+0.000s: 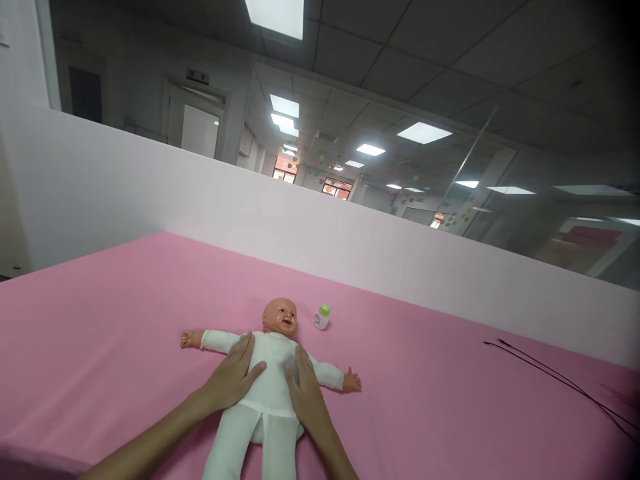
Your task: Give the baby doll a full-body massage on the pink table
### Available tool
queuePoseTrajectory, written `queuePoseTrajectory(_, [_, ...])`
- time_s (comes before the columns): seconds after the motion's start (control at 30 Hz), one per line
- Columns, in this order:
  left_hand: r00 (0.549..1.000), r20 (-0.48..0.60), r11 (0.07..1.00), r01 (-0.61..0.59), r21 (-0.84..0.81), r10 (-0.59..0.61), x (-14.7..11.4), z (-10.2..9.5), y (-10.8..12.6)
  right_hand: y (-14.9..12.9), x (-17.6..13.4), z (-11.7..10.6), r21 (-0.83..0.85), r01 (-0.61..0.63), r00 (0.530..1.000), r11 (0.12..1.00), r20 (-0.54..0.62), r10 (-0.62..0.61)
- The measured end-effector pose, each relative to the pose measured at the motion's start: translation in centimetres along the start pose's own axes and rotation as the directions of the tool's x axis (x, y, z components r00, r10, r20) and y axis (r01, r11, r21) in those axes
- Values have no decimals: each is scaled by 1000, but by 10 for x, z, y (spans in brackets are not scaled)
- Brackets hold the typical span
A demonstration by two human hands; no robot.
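A baby doll (pixel 273 373) in a white outfit lies on its back, with its arms spread out to the sides and its head away from me. My left hand (pixel 233 377) rests flat against the left side of its torso, fingers straight and thumb apart. On the other side of the torso lies my right hand (pixel 304 387), also flat with the fingers stretched out. Beside the doll's head stands a small white bottle with a green cap (pixel 321 317), which neither hand touches. The lower ends of the doll's legs run out of view.
A pink cover (pixel 425 400) spreads over the padded surface under the doll. Thin black cables (pixel 550 378) lie at the right. Along the back runs a low white wall (pixel 300 220) with glass above it, and a room with ceiling lights shows beyond.
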State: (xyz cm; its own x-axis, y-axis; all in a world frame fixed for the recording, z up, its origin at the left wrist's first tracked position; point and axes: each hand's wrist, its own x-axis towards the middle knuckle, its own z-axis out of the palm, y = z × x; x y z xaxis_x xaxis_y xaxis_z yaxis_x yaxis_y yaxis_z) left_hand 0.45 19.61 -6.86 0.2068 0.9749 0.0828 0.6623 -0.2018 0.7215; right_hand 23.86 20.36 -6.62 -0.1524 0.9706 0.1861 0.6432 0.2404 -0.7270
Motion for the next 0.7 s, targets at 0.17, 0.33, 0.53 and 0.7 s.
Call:
queuePoseTrajectory(0.17, [984, 172, 994, -27, -105, 45, -41, -8, 25, -16, -33, 1, -19, -18, 991, 1000, 136, 20])
queuePoseTrajectory(0.33, [979, 112, 985, -170, 5, 169, -26, 12, 56, -34, -21, 7, -77, 182, 965, 980, 208, -163])
queuePoseTrajectory(0.53, [996, -47, 995, -73, 69, 76, 17, 19, 35, -28, 19, 13, -87, 79, 997, 993, 10, -79])
queuePoseTrajectory(0.7, [1000, -8, 1000, -17, -9, 17, 8, 1, 3, -10, 13, 6, -51, 0, 996, 999, -91, -5])
